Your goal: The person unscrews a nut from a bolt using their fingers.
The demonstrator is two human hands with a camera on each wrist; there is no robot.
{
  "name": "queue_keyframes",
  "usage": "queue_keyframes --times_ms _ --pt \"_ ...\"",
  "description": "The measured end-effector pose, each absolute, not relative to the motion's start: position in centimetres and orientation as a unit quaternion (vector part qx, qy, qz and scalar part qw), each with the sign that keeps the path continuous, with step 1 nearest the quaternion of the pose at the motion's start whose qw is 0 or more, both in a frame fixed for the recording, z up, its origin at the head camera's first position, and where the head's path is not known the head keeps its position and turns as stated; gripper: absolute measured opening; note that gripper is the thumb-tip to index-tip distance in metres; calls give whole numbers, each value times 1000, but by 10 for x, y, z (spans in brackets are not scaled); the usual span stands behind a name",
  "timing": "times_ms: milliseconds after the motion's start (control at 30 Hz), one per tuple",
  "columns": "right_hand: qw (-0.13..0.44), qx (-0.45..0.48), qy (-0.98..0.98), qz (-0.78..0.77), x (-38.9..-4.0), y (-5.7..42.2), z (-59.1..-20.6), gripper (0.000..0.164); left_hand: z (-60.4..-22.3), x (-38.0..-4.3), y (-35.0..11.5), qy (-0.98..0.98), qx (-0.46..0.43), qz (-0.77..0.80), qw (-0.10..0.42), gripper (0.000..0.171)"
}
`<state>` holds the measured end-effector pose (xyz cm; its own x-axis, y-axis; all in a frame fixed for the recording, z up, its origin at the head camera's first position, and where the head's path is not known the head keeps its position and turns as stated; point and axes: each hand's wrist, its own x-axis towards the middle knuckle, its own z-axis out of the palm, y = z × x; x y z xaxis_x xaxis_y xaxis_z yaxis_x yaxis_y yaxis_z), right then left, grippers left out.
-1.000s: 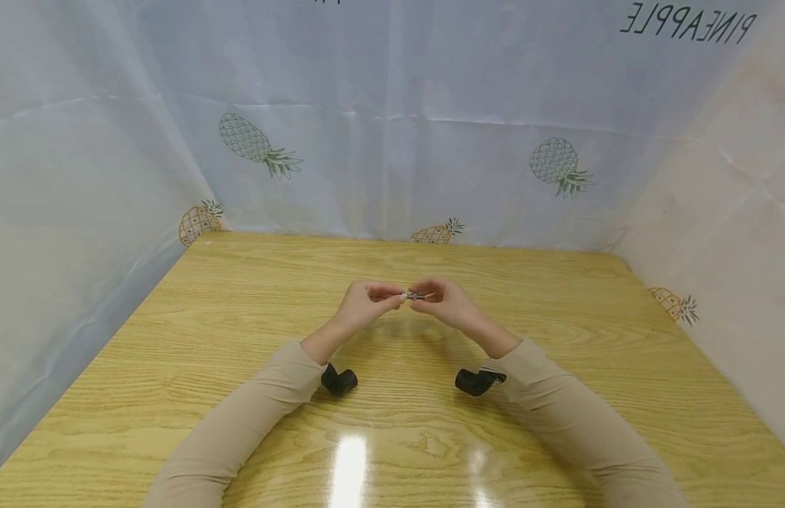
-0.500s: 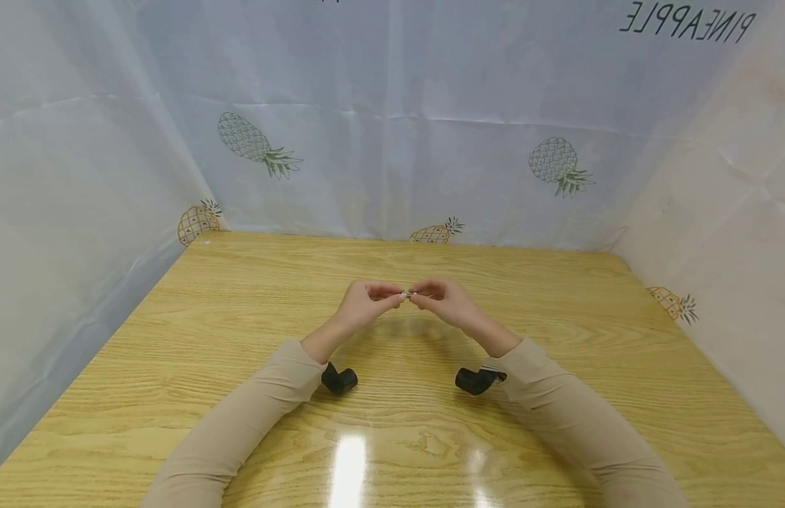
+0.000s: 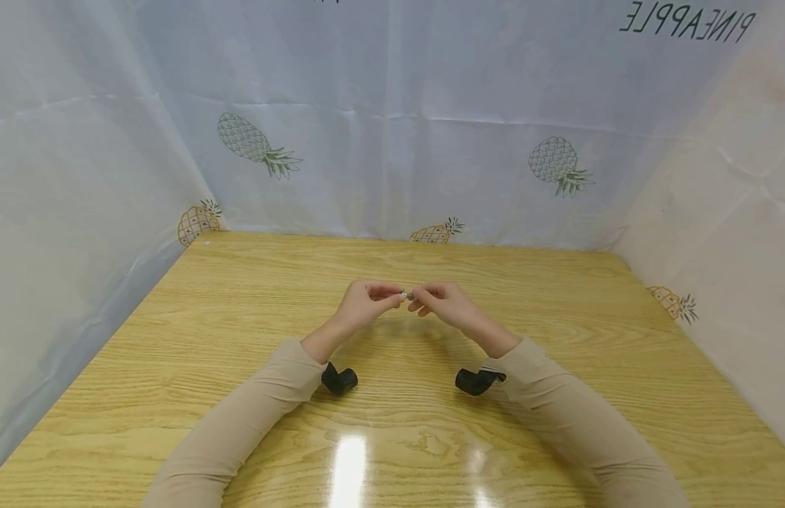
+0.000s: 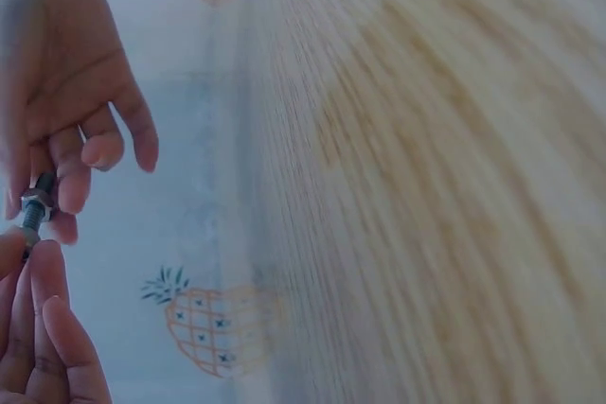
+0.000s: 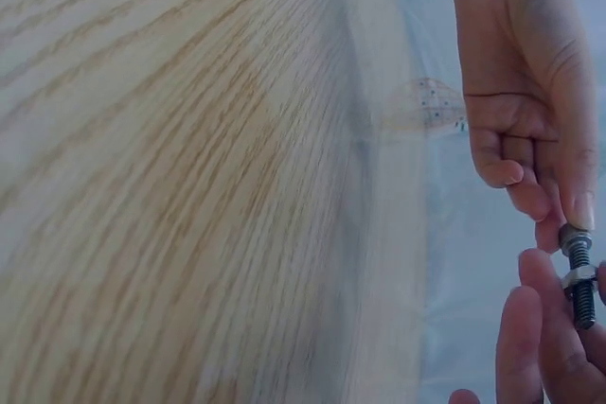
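A small metal bolt (image 5: 582,309) with a hex nut (image 5: 579,277) on its threaded shank is held between both hands, above the wooden table. My left hand (image 3: 361,303) pinches the bolt's head end between thumb and fingertips. From the other side, my right hand (image 3: 450,302) has its thumb and index finger at the nut, around the shank. Both wrist views show the nut partway along the threads, with bare thread on either side. In the head view the right fingers cover most of the bolt.
The wooden table (image 3: 392,423) spreads beneath the arms. Black angled pieces (image 3: 339,381) sit at each sleeve cuff, close over the tabletop. A pale curtain (image 3: 392,155) printed with pineapples hangs along the back and sides.
My right thumb and fingers have shifted over the bolt toward the left hand, and the lower right fingers now show beneath the thumb. The left hand has kept its hold and place.
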<state>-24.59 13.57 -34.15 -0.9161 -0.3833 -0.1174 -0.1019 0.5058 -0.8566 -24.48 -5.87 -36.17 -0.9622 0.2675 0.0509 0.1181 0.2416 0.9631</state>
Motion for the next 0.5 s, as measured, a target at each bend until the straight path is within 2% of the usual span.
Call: queue_keyframes --times_ms 133,267,500 --pt "123 -142 864 -467 -246 135 -342 33 -362 -245 -59 787 125 602 58 26" --pt "109 -142 863 -472 -246 135 -342 37 -362 -246 -59 787 128 601 55 26" --pt "136 -144 857 -476 -247 136 -342 43 -362 -246 -59 791 120 597 58 27"
